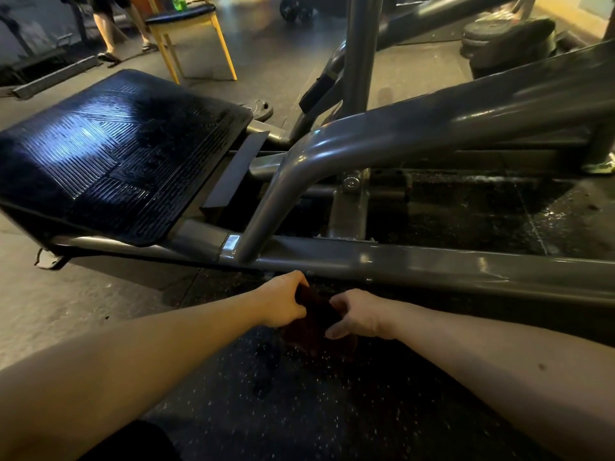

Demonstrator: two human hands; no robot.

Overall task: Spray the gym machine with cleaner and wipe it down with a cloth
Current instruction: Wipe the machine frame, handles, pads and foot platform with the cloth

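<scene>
The gym machine [416, 261] is a grey steel tube frame lying low across the view, with a black ribbed footplate [116, 154] on its left end. Just below the near frame tube, my left hand [283, 302] and my right hand [359, 314] both grip a dark cloth [316, 324], which hangs between them over the speckled black floor. The cloth's lower part blends into the floor. No spray bottle is in view.
A yellow wooden chair [196, 31] with a black seat stands behind the footplate. A person's legs [109, 28] are at the far left. Stacked weight plates [509, 38] sit at the back right. A shoe [604, 166] shows at the right edge.
</scene>
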